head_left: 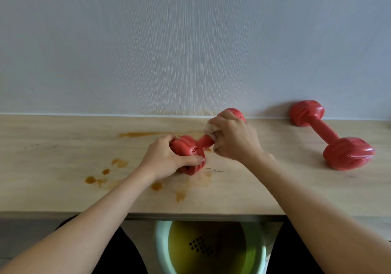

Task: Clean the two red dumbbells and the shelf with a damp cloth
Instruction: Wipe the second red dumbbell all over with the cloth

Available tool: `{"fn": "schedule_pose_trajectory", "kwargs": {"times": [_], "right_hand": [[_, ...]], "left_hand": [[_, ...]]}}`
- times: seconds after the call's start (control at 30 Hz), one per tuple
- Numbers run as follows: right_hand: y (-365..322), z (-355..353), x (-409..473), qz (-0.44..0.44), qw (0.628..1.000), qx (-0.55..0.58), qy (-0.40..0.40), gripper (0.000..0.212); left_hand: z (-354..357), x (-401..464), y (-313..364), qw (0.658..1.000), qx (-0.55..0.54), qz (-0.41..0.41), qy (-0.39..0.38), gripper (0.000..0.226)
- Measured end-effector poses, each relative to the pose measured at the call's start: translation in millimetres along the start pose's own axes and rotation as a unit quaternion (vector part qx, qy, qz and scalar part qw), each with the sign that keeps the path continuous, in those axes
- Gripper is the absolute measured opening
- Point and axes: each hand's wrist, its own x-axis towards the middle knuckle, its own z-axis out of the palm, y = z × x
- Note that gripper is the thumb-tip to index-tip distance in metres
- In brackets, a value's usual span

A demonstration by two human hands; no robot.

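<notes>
One red dumbbell point(191, 146) lies near the middle of the light wooden shelf point(63, 142). My left hand point(163, 157) grips its near head. My right hand point(234, 139) holds a small pale cloth point(211, 128) wrapped around the handle close to the far head, which my fingers partly hide. The second red dumbbell point(332, 135) lies free on the shelf at the right, one head against the wall.
Orange-brown stains point(157, 186) spot the shelf left of and in front of the held dumbbell, with a streak point(143, 134) behind it. A thin dark hair or thread lies by the near head. Below the shelf edge stands a pale green basin point(163, 244) of yellowish water.
</notes>
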Motion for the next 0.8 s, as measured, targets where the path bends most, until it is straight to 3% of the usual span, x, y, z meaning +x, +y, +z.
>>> {"fn": "schedule_pose_trajectory", "kwargs": {"times": [0.1, 0.27, 0.4, 0.47, 0.6, 0.8], "right_hand": [[-17.1, -0.1, -13.2, -0.072, 0.997, 0.020, -0.013, 0.030], [9.3, -6.1, 2.0, 0.052, 0.999, -0.005, -0.002, 0.028], [10.4, -1.1, 2.1, 0.047, 0.998, -0.030, -0.003, 0.031], [10.5, -1.7, 2.5, 0.050, 0.999, -0.020, -0.004, 0.031], [13.9, -4.0, 3.3, 0.052, 0.999, -0.008, -0.013, 0.027], [11.3, -3.0, 4.0, 0.048, 0.999, -0.002, -0.024, 0.023]], "left_hand": [[-0.6, -0.8, 0.8, 1.000, -0.009, -0.001, 0.007, 0.061], [-2.3, -3.4, -0.2, 1.000, -0.013, 0.001, -0.009, 0.057], [-0.8, -4.1, -2.4, 1.000, 0.000, -0.018, -0.021, 0.062], [1.8, -6.7, -2.2, 0.999, 0.045, -0.023, -0.014, 0.077], [11.8, -20.7, 4.6, 0.983, 0.167, 0.046, 0.068, 0.108], [17.5, -19.4, 0.9, 0.974, 0.182, 0.097, 0.091, 0.093]]}}
